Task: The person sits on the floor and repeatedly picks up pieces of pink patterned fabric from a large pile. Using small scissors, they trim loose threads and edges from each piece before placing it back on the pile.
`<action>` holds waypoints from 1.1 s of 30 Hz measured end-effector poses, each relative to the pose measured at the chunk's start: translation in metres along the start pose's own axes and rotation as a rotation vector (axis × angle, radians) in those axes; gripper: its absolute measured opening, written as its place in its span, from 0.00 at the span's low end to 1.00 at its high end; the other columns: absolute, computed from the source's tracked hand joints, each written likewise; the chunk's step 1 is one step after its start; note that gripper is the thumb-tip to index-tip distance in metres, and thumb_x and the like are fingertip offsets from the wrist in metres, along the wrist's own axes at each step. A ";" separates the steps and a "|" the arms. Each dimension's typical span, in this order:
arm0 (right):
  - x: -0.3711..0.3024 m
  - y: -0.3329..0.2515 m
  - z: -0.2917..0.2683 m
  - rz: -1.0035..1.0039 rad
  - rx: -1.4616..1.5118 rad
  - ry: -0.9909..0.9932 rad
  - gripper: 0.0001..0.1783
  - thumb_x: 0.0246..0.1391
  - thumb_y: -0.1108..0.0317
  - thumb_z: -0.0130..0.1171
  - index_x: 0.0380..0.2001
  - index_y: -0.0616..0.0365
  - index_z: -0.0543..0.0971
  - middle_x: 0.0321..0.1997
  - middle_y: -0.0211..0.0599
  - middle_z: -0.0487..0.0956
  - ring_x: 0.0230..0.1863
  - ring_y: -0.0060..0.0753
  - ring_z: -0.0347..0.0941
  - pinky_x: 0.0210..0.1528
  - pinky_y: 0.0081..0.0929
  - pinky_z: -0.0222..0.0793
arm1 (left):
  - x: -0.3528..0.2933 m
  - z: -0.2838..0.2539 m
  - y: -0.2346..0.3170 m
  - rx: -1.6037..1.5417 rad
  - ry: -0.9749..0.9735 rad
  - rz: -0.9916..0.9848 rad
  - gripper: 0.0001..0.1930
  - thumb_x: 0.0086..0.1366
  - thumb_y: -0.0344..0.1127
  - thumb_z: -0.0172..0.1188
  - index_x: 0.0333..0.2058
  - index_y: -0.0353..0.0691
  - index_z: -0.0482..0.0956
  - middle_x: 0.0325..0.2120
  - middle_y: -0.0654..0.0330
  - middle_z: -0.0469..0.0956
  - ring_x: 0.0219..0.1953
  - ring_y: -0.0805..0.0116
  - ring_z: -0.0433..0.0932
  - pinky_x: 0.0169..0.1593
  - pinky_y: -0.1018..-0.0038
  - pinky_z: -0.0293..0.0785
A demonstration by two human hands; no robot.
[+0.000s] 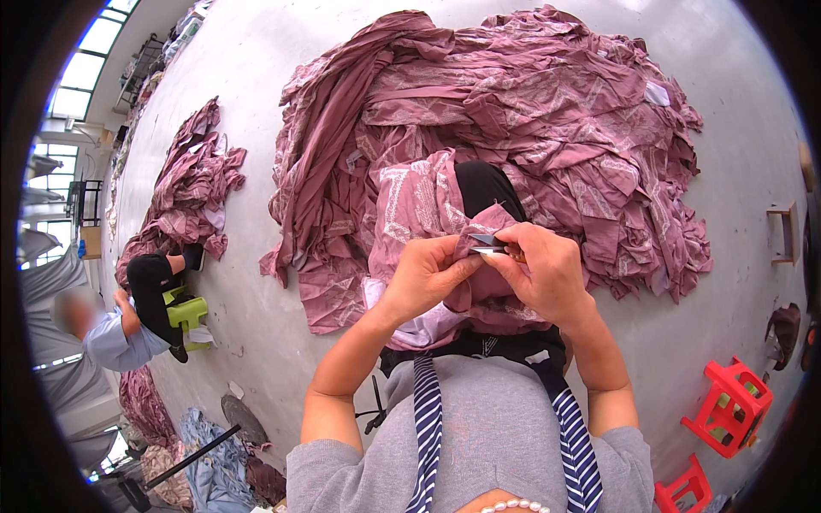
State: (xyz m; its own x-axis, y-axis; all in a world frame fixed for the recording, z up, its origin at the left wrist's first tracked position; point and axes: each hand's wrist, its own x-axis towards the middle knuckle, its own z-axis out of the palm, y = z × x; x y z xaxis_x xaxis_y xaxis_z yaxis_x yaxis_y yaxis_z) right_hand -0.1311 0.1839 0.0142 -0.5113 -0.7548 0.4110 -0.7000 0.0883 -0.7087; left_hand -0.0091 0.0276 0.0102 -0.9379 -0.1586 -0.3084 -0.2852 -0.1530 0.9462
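A dusty-pink patterned cloth [410, 201] lies over my lap and runs toward the pile in front of me. My left hand [432, 275] pinches a raised fold of it between thumb and fingers. Close beside that, my right hand [547, 263] grips small metal thread snips [487, 242], their two blades pointing left at the fold. My fingers cover the handle of the snips. Whether the blades touch a thread is too small to tell.
A big heap of the same pink cloth [530, 94] spreads on the floor ahead. Red plastic stools [727, 406] stand at the right. On the left, another person [128, 338] sits on a green stool [190, 315] by a smaller pink pile [184, 184]. Blue cloth [218, 466] lies at lower left.
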 end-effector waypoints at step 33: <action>-0.045 0.137 -0.060 0.723 0.150 0.391 0.17 0.59 0.59 0.59 0.22 0.61 0.76 0.15 0.21 0.69 0.19 0.11 0.59 0.20 0.16 0.55 | -0.043 -0.038 -0.007 0.177 0.065 -0.011 0.06 0.59 0.26 0.63 0.35 0.33 0.82 0.22 0.70 0.78 0.27 0.84 0.72 0.31 0.83 0.68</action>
State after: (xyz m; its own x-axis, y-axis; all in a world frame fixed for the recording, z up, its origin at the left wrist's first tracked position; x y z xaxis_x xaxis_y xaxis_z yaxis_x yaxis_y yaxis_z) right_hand -0.2339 0.2693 -0.0668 -0.9646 -0.2628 -0.0245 -0.0733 0.3560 -0.9316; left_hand 0.0404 -0.0014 0.0131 -0.9215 -0.2215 -0.3191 -0.3311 0.0184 0.9434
